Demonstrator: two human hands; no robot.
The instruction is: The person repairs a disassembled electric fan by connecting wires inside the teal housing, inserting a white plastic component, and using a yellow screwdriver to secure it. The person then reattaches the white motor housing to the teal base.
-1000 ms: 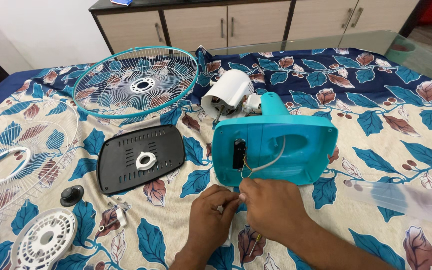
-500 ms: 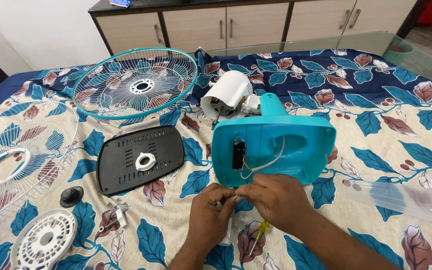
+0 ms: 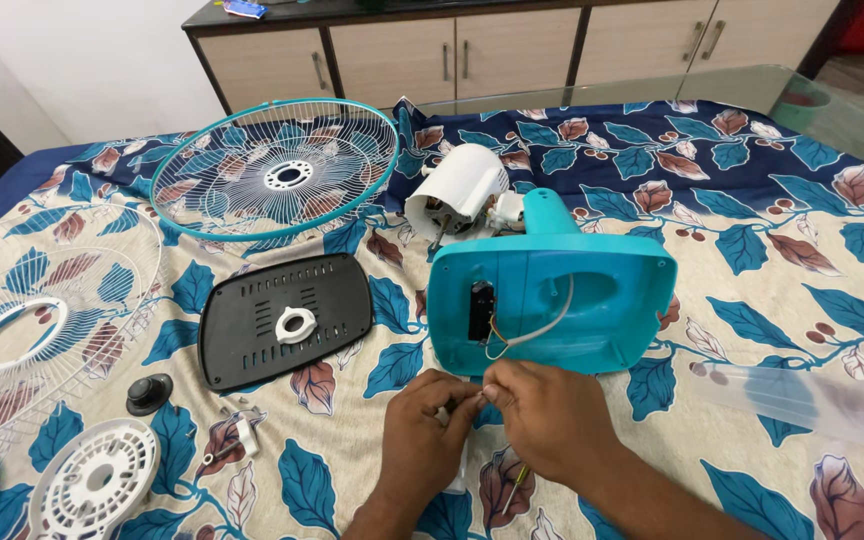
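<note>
Since a second ago your right hand [image 3: 552, 420] has slid left to meet your left hand [image 3: 427, 420] below the teal fan base [image 3: 552, 300]; both pinch the grey wire [image 3: 537, 328] rising into it.

Centre frame, the teal fan base [image 3: 552, 310] is smooth, slightly glossy plastic, with thin rubbery-coated wires [image 3: 527, 335] coming out of it. The black cover plate [image 3: 282, 320] at centre left is matt plastic, ribbed with slots. The round grille [image 3: 274, 168] at upper left is thin coated wire with a teal plastic rim. The bedsheet [image 3: 752, 220] is soft printed cloth. The cabinet [image 3: 512, 45] along the top looks like matt wood laminate with metal handles.
</note>
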